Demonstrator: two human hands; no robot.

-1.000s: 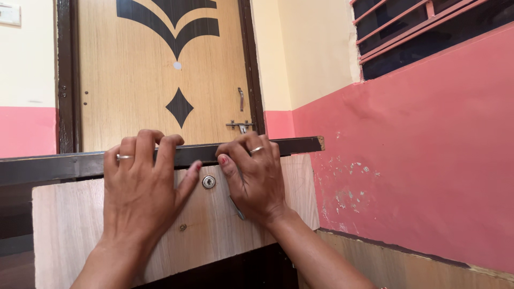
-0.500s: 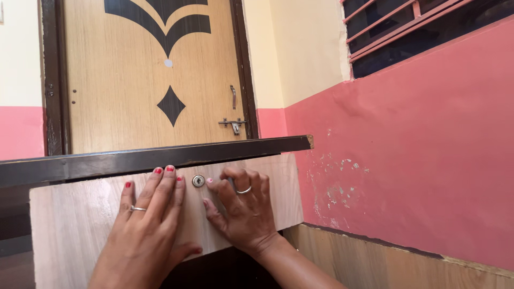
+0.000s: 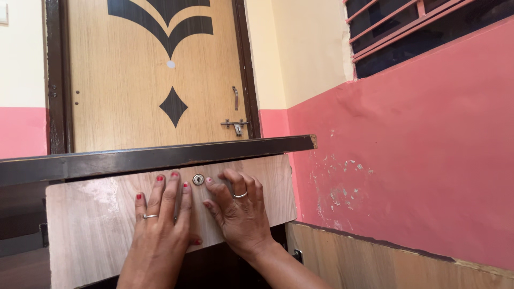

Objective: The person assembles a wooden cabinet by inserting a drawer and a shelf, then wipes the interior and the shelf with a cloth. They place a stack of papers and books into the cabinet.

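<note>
Beneath the dark top edge (image 3: 160, 156), both hands press a wooden panel (image 3: 96, 214) beside its lock (image 3: 198, 179).

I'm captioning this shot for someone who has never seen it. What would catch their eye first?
Two hands with red nails, the left hand and the right hand, lie flat on a pale wooden drawer front, either side of its small round lock. Behind stands a wooden door with dark inlay; a pink wall fills the right.

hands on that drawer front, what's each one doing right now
Left hand: open, flat on the drawer front, gripping nothing.
Right hand: open, flat beside the round lock, gripping nothing.
</note>
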